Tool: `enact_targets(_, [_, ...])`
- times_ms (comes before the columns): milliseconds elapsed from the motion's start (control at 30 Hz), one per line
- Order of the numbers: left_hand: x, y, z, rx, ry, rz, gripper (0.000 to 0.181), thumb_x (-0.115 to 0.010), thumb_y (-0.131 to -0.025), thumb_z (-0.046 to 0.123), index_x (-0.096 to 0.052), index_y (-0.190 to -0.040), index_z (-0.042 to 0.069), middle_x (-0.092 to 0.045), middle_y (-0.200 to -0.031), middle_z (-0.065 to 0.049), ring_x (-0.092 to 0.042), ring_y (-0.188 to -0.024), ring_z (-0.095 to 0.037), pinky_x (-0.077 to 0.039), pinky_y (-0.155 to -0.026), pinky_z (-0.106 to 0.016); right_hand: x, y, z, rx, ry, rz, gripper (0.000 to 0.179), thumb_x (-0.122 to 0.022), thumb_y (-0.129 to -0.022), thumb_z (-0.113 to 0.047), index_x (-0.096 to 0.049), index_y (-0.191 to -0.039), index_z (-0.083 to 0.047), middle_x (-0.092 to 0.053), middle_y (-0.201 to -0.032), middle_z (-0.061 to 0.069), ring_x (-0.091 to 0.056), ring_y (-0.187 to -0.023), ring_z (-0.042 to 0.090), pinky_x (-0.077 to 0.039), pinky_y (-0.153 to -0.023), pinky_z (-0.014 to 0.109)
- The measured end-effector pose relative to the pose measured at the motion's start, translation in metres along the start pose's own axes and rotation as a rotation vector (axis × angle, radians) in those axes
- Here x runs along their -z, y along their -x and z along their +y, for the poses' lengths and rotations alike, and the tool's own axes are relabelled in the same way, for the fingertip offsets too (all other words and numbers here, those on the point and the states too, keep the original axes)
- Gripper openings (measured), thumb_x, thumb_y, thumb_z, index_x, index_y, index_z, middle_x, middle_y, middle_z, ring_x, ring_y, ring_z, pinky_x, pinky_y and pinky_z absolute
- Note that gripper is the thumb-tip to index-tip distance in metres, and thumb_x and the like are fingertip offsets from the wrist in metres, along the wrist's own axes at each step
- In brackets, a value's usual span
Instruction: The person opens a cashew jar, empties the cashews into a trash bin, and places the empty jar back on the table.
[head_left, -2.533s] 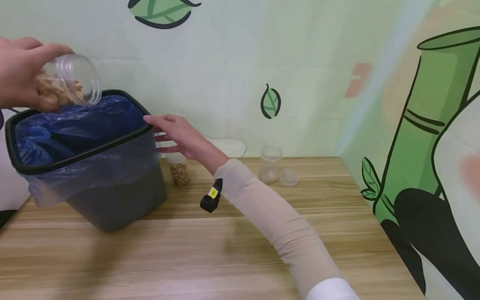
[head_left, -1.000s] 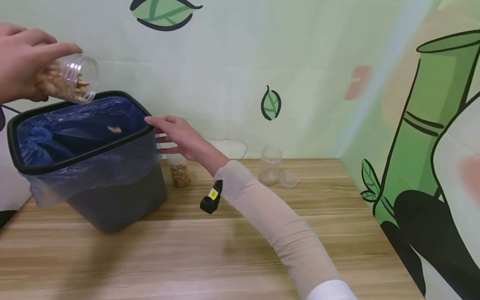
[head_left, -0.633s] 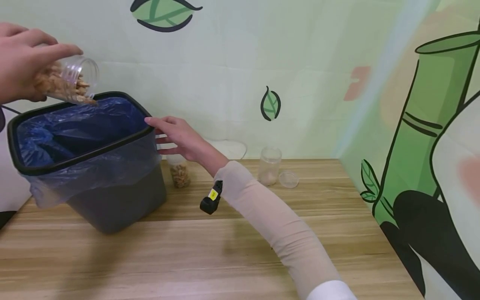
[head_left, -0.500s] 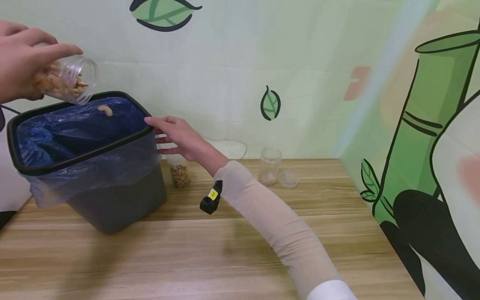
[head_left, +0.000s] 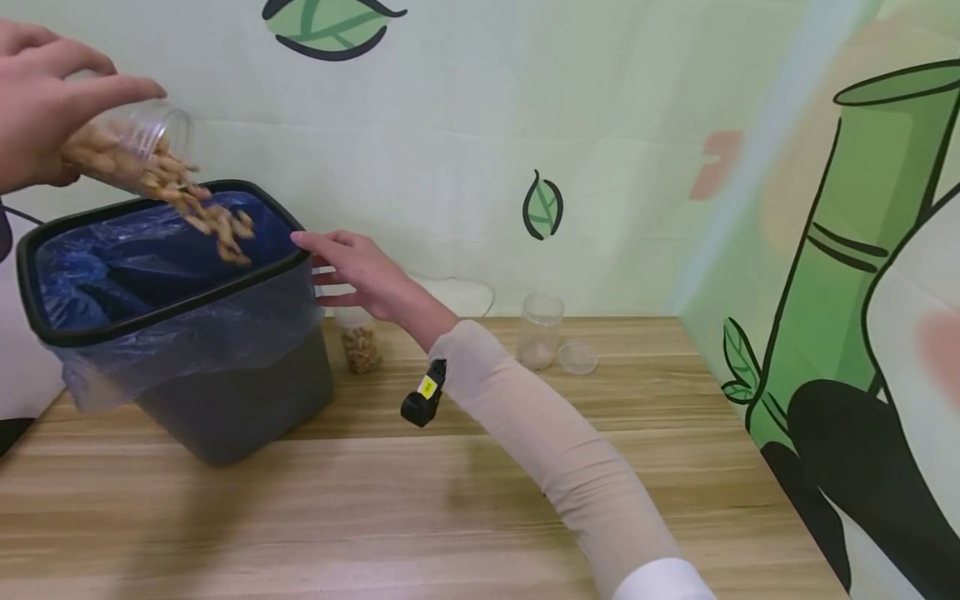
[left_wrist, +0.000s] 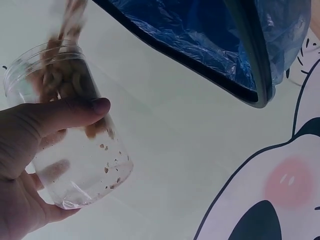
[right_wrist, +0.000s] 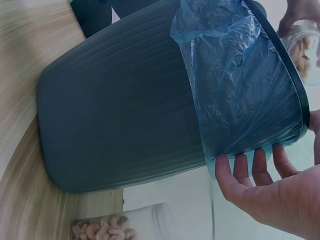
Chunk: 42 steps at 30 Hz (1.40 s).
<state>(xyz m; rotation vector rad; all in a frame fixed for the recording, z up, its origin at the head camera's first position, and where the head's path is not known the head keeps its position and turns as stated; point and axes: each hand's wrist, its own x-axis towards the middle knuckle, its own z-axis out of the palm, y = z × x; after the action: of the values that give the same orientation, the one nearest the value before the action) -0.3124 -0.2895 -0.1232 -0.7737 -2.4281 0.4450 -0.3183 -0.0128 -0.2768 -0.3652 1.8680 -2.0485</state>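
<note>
My left hand (head_left: 52,117) grips a clear plastic jar (left_wrist: 100,175) and tilts it mouth-down over a grey bin (head_left: 232,408). Cashews (head_left: 217,225) stream from its mouth towards the inside of the bin, which is lined with a blue bag (head_left: 176,233). In the left wrist view, crumbs cling to the jar's lower wall while the nuts slide past the neck. My right hand (head_left: 360,271) touches the bin's near-right corner, thumb at the black rim (right_wrist: 300,90) and fingers extended against the overhanging liner. The bottom of the bin is hidden.
Behind the right hand stands another jar (head_left: 360,346) partly filled with cashews. Further right are a clear jar (head_left: 542,337) that looks empty and a round clear lid (head_left: 578,358), all on the wooden table (head_left: 420,508). A leaf-printed backdrop (head_left: 450,150) rises behind.
Earlier, single cashews dropped from the tilted jar; now many pour out together. My left hand has risen slightly and tipped the jar further. The right hand and the bin have stayed in place.
</note>
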Motion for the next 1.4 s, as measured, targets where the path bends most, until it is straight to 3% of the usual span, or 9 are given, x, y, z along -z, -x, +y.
enact_targets(400, [-0.006,-0.002,-0.003,0.005,0.070,0.045,0.107,-0.089,-0.040,-0.025,-0.043,-0.133,0.002,-0.039,-0.124,-0.041,-0.030,-0.122,-0.061,-0.014,-0.117,-0.069,0.001,0.000,0.000,0.000,0.005,0.003,0.032,-0.066,-0.099,-0.037,-0.061,-0.116,-0.009,-0.064,-0.108,0.007,-0.067,-0.099,0.021,-0.057,-0.091,0.047])
enact_targets(633, [-0.011,0.005,-0.017,-0.001,0.123,0.103,0.113,-0.084,-0.030,-0.028,-0.044,-0.131,0.003,-0.041,-0.118,-0.041,-0.035,-0.116,-0.059,-0.018,-0.115,-0.068,0.001,-0.001,0.002,0.002,0.009,0.002,0.033,-0.066,-0.099,-0.038,-0.062,-0.117,-0.010,-0.065,-0.109,0.007,-0.067,-0.100,0.022,-0.058,-0.089,0.046])
enact_targets(767, [-0.014,0.014,-0.028,0.039,0.138,0.063,0.118,-0.083,-0.029,-0.027,-0.044,-0.135,0.004,-0.040,-0.122,-0.040,-0.034,-0.118,-0.059,-0.026,-0.108,-0.073,0.002,-0.002,0.003,0.004,0.003,0.007,0.033,-0.066,-0.099,-0.038,-0.062,-0.117,-0.010,-0.065,-0.109,0.007,-0.068,-0.099,0.021,-0.058,-0.088,0.045])
enact_targets(867, [-0.017,0.025,-0.033,0.073,0.184,0.049,0.119,-0.082,-0.035,-0.029,-0.043,-0.143,0.004,-0.037,-0.129,-0.038,-0.032,-0.121,-0.058,-0.026,-0.108,-0.074,0.003,-0.002,0.003,0.005,0.001,0.006,0.033,-0.066,-0.099,-0.038,-0.062,-0.117,-0.010,-0.065,-0.109,0.006,-0.068,-0.099,0.021,-0.058,-0.088,0.045])
enact_targets(1000, [-0.021,0.037,-0.033,0.073,0.261,0.173,0.109,-0.076,-0.050,-0.030,-0.046,-0.147,0.007,-0.039,-0.132,-0.035,-0.034,-0.123,-0.054,-0.023,-0.116,-0.064,0.003,-0.001,0.002,0.010,0.007,0.004,0.034,-0.066,-0.099,-0.038,-0.062,-0.118,-0.010,-0.065,-0.109,0.006,-0.068,-0.099,0.020,-0.058,-0.089,0.044])
enact_targets(1167, [-0.019,0.039,-0.024,0.048,0.230,0.263,0.101,-0.071,-0.060,-0.034,-0.047,-0.148,0.009,-0.042,-0.132,-0.034,-0.037,-0.122,-0.053,-0.025,-0.118,-0.060,0.001,0.000,0.002,0.010,0.007,0.001,0.033,-0.065,-0.100,-0.038,-0.062,-0.118,-0.010,-0.065,-0.108,0.006,-0.067,-0.099,0.020,-0.057,-0.091,0.046])
enact_targets(1267, [-0.016,0.034,-0.024,0.016,0.162,0.231,0.099,-0.073,-0.059,-0.032,-0.047,-0.146,0.008,-0.043,-0.129,-0.034,-0.036,-0.121,-0.054,-0.023,-0.119,-0.060,0.000,0.000,0.003,0.009,0.000,-0.004,0.033,-0.065,-0.100,-0.038,-0.062,-0.117,-0.010,-0.065,-0.110,0.007,-0.067,-0.099,0.020,-0.056,-0.093,0.047])
enact_targets(1400, [-0.010,0.018,-0.028,-0.026,0.032,0.108,0.106,-0.078,-0.041,-0.030,-0.044,-0.136,0.005,-0.041,-0.124,-0.037,-0.033,-0.123,-0.058,-0.015,-0.119,-0.064,-0.001,0.000,0.004,0.012,-0.008,-0.009,0.033,-0.066,-0.099,-0.037,-0.062,-0.117,-0.010,-0.064,-0.113,0.008,-0.067,-0.098,0.020,-0.057,-0.092,0.046])
